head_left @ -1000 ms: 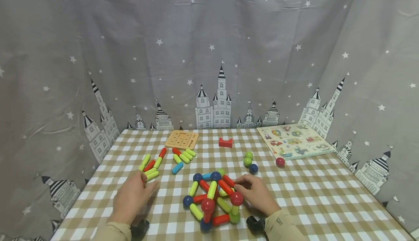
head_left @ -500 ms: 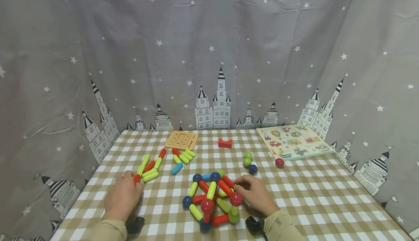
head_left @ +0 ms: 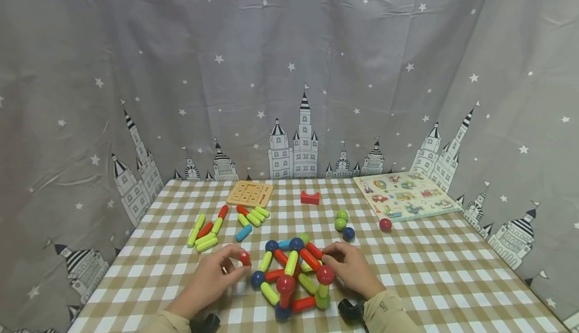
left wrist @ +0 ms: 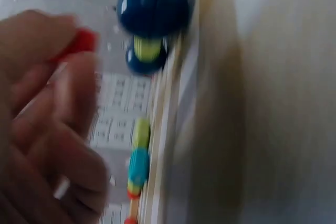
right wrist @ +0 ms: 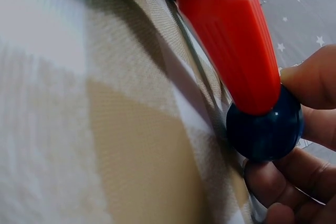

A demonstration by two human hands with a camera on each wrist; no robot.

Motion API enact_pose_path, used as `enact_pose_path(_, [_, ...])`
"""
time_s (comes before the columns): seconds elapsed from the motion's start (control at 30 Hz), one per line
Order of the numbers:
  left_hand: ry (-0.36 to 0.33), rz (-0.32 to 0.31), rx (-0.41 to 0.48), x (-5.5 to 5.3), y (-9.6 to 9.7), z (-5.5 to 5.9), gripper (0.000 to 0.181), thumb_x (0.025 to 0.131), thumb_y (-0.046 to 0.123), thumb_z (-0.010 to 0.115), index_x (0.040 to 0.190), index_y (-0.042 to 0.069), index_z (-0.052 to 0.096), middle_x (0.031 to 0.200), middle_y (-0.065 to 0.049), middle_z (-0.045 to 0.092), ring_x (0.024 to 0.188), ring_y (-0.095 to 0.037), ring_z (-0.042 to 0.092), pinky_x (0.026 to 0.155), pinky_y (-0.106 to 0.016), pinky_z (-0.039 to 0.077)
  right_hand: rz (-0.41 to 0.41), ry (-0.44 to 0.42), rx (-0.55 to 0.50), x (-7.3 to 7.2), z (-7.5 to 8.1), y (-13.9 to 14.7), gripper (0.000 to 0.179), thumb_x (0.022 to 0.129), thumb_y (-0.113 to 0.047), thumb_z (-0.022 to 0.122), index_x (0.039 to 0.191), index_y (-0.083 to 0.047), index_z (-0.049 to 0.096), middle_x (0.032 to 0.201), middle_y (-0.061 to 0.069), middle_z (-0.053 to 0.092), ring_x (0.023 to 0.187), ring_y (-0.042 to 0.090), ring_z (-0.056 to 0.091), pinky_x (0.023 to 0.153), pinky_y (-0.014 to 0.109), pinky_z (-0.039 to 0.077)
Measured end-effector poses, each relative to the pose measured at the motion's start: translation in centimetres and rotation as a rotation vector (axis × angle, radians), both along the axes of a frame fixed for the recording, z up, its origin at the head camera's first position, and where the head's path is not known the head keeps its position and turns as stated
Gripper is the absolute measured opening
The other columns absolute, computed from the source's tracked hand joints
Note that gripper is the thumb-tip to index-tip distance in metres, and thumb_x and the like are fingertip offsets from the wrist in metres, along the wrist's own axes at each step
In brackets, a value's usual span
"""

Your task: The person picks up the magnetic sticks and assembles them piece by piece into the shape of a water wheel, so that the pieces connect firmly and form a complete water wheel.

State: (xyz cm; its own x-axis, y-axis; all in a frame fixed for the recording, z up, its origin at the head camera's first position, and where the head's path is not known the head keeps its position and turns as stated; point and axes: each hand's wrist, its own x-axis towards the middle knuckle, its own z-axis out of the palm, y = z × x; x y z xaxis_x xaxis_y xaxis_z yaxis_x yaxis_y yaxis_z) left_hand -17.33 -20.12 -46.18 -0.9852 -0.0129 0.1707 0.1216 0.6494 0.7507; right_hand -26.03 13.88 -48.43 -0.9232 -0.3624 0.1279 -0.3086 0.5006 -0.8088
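Note:
My left hand (head_left: pixel 210 278) pinches a short red rod (head_left: pixel 245 258) between thumb and index finger, just left of a built frame of rods and balls. The rod also shows, blurred, in the left wrist view, where my left fingers hide part of it. Yellow-green, red and blue rods join dark blue, red (head_left: pixel 285 285) and green (head_left: pixel 322 300) balls in that frame. At its right side my right hand (head_left: pixel 355 270) holds a dark blue ball (right wrist: pixel 265 124) at the end of a red rod (right wrist: pixel 233 40); in the head view the fingers hide this ball.
Loose yellow-green (head_left: pixel 206 243) and red rods lie at left, with a blue rod (head_left: pixel 244 232) nearer the middle. Behind stand a wooden number puzzle (head_left: pixel 250 194) and a red notched block (head_left: pixel 309 198). Loose balls (head_left: pixel 348 233) and a picture board (head_left: pixel 407 196) are at right.
My left hand has drawn a red rod away from the loose rods at left and brought it rightward beside the frame. The right hand stays in place at the frame's right side.

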Motion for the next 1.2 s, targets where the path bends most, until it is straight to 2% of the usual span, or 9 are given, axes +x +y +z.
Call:
enact_pose_path(0.1, [-0.023,-0.112,-0.018,-0.1,0.6,-0.3,0.023,0.090,0.020,0.081,0.109,0.019,0.069,0.100,0.005,0.072,0.066,-0.006,0.058,0.058,-0.024,0.050,0.004,-0.003,-0.003,0.0,0.0,0.0,0.014,0.095,-0.023,0.073,0.107,-0.015,0.074,0.103,-0.001,0.072,0.094,0.013,0.065,0.085,0.035,0.053])
enact_pose_path(0.27, [-0.023,-0.143,-0.025,0.1,1.1,-0.5,0.026,0.090,0.025,0.081,0.112,0.018,0.068,0.101,0.005,0.072,0.068,-0.005,0.058,0.058,-0.023,0.050,0.012,-0.009,-0.004,-0.1,0.0,0.0,0.014,0.095,-0.023,0.073,0.106,-0.015,0.074,0.103,-0.001,0.071,0.094,0.014,0.065,0.085,0.036,0.053])
enact_pose_path(0.43, [-0.011,-0.215,-0.034,0.2,1.6,-0.4,0.026,0.094,0.028,0.077,0.116,0.019,0.068,0.105,0.002,0.073,0.067,-0.004,0.060,0.056,-0.024,0.051,0.010,-0.008,0.001,-0.1,0.1,-0.1,0.015,0.095,-0.023,0.073,0.107,-0.015,0.074,0.103,0.000,0.071,0.094,0.014,0.065,0.086,0.038,0.053])
enact_pose_path(0.77, [-0.034,-0.210,-0.014,0.2,1.2,-0.6,0.029,0.095,0.027,0.076,0.120,0.019,0.065,0.109,0.002,0.070,0.074,-0.005,0.061,0.061,-0.024,0.051,0.005,-0.022,-0.003,0.1,0.1,-0.1,0.015,0.095,-0.024,0.073,0.107,-0.015,0.074,0.103,0.000,0.071,0.094,0.014,0.065,0.085,0.037,0.053])
enact_pose_path(0.87, [-0.012,-0.093,-0.021,-0.1,0.1,-0.4,0.026,0.097,0.022,0.070,0.123,0.019,0.065,0.115,0.000,0.068,0.087,-0.011,0.063,0.069,-0.028,0.052,0.005,-0.025,-0.001,0.1,0.1,-0.1,0.015,0.095,-0.024,0.073,0.107,-0.015,0.074,0.103,0.000,0.071,0.094,0.014,0.064,0.085,0.037,0.053])
enact_pose_path(1.0, [0.058,0.266,-0.169,-1.1,-2.4,-0.3,0.035,0.093,0.019,0.065,0.127,0.010,0.065,0.120,-0.012,0.065,0.103,-0.028,0.062,0.079,-0.044,0.053,0.004,-0.017,-0.002,0.1,0.2,-0.1,0.016,0.095,-0.024,0.072,0.108,-0.015,0.074,0.104,0.000,0.071,0.095,0.014,0.064,0.086,0.038,0.053])
enact_pose_path(1.07, [0.034,0.387,-0.263,-1.5,-3.7,-0.6,0.040,0.091,0.020,0.066,0.128,0.004,0.065,0.120,-0.019,0.062,0.104,-0.034,0.061,0.082,-0.051,0.052,0.004,-0.014,-0.002,0.0,0.3,-0.1,0.015,0.095,-0.023,0.072,0.107,-0.014,0.074,0.104,0.001,0.071,0.095,0.014,0.065,0.086,0.038,0.053])
enact_pose_path(1.13, [-0.017,0.418,-0.321,-1.8,-4.8,-1.0,0.043,0.090,0.020,0.070,0.128,0.000,0.065,0.114,-0.023,0.061,0.100,-0.036,0.060,0.081,-0.053,0.051,0.005,-0.013,0.000,0.0,0.3,-0.1,0.015,0.095,-0.023,0.072,0.107,-0.014,0.074,0.103,0.001,0.071,0.095,0.014,0.065,0.086,0.037,0.053])
enact_pose_path(1.2, [-0.044,0.390,-0.352,-2.0,-5.5,-1.5,0.042,0.090,0.021,0.076,0.125,-0.001,0.067,0.107,-0.020,0.063,0.094,-0.033,0.060,0.077,-0.050,0.050,0.007,-0.013,0.005,0.0,0.2,-0.1,0.015,0.095,-0.023,0.072,0.108,-0.014,0.074,0.104,0.000,0.071,0.095,0.014,0.065,0.086,0.037,0.053])
